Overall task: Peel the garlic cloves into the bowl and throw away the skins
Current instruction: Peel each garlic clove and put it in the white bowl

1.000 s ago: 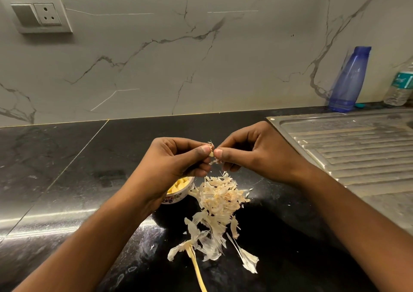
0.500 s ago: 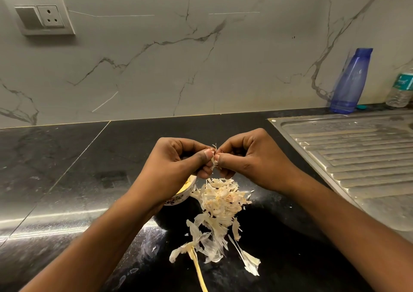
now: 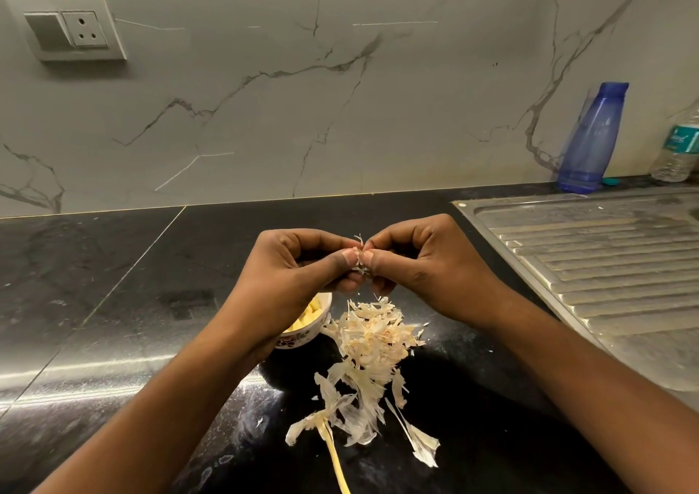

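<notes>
A garlic clove [image 3: 360,257] is pinched between left hand [image 3: 299,274] and right hand [image 3: 423,266], above a bowl [image 3: 308,336] containing peeled cloves [image 3: 308,314], left of piled skins [image 3: 372,342].

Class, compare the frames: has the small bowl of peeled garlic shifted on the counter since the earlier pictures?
No. The bowl still sits just left of the skin pile, partly under the left hand; only the camera moved.
</notes>
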